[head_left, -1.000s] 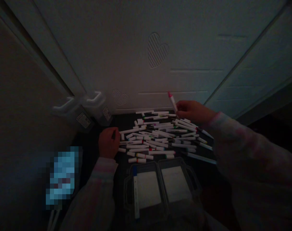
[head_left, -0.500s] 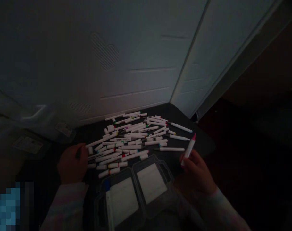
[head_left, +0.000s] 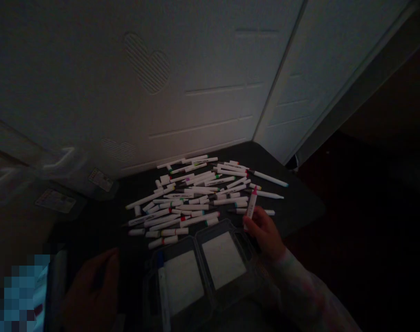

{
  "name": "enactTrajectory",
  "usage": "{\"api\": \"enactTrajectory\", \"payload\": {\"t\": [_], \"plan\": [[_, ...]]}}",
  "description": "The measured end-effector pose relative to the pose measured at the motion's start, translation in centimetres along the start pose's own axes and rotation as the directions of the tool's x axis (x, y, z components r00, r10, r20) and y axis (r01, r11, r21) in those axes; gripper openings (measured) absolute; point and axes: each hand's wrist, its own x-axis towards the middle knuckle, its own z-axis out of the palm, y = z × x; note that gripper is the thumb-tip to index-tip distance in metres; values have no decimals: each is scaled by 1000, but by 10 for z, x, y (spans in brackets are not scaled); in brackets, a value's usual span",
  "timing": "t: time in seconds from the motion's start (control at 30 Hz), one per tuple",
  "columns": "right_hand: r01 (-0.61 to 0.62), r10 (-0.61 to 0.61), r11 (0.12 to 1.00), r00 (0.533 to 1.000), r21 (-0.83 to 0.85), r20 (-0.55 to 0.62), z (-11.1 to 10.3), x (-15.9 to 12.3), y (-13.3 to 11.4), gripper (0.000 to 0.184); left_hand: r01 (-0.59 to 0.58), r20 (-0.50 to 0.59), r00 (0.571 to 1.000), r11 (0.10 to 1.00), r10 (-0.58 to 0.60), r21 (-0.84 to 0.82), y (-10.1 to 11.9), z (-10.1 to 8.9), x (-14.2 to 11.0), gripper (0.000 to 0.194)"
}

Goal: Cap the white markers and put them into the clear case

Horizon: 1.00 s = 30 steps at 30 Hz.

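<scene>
Pink-tipped and white, a marker (head_left: 251,206) stands tilted in the right hand (head_left: 267,236), its grip closed around the lower end, pink tip above the fingers, near the clear case (head_left: 204,267). Left hand (head_left: 94,288): grip too dark to tell.

A dark table (head_left: 301,200) bears scattered markers (head_left: 195,207) and an open case (head_left: 204,272).

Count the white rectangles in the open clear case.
2: one white rectangle in the left half of the clear case, beside the blue-capped marker; the other in the right half.
</scene>
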Motion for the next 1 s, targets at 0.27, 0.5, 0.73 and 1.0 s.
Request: {"api": "enactTrajectory", "payload": {"t": [0.27, 0.5, 0.73, 1.0], "plan": [[-49, 55, 994, 997, -102, 58, -8, -1, 6, 26, 225, 212, 955, 972, -206, -73, 25, 11, -16, 34], [-64, 85, 978, 991, -198, 102, -11, -3, 7, 30, 277, 134, 957, 947, -256, -165, 29, 25, -10, 30], [-49, 72, 978, 992, -205, 104, -7, -1, 7, 22, 210, 123, 974, 963, -191, -168, 27, 26, -11, 27], [-29, 60, 965, 992, -260, 111, -5, 3, 5, 25, 210, 145, 972, 963, -187, -170, 26, 25, -12, 27]]}}
